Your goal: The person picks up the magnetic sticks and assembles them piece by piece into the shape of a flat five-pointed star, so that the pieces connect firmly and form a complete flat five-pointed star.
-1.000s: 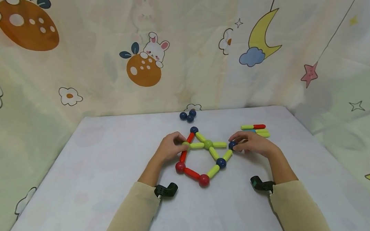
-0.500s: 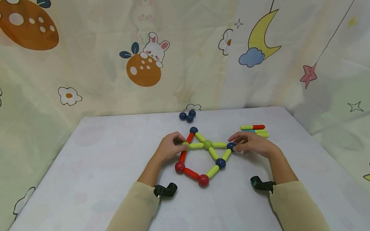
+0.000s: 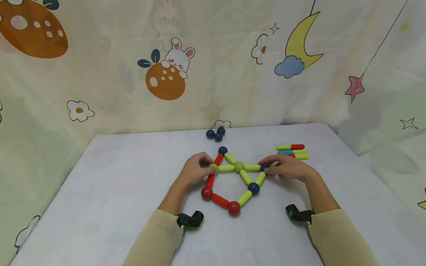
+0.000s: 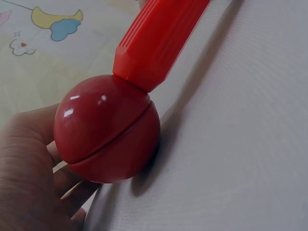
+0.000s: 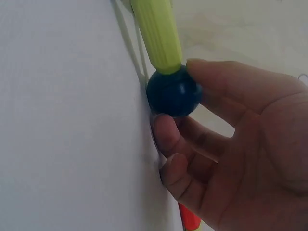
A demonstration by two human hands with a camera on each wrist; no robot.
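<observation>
Flat ball-and-rod figure, glossy and plastic-looking, laid out on the white-covered table (image 3: 138, 231). Left hand (image 3: 194, 170) at its left corner: thumb and fingers close together in a pinch on the lime-green ball (image 3: 213, 168), mostly hidden by the fingers. Right hand (image 3: 289, 166) at the opposite corner: thumb and finger curled about the dark-blue ball (image 5: 173, 94), grip narrowed to its width. A lime-green ribbed rod (image 3: 260, 178) meets that ball from below; a second lime-green rod (image 3: 251, 167), running from the green centre ball (image 3: 239, 166), ends at it, apparently touching.

Step in hand, as I judge it: closing the right-side triangle while the left hand steadies the figure. Next move calls for seating the ball squarely on both rod ends, then loosening the right grip without dragging the corner.

Spares: loose dark-blue balls (image 3: 218, 137) near the far edge; loose two-coloured rods (image 3: 292, 147) beyond the right hand.
</observation>
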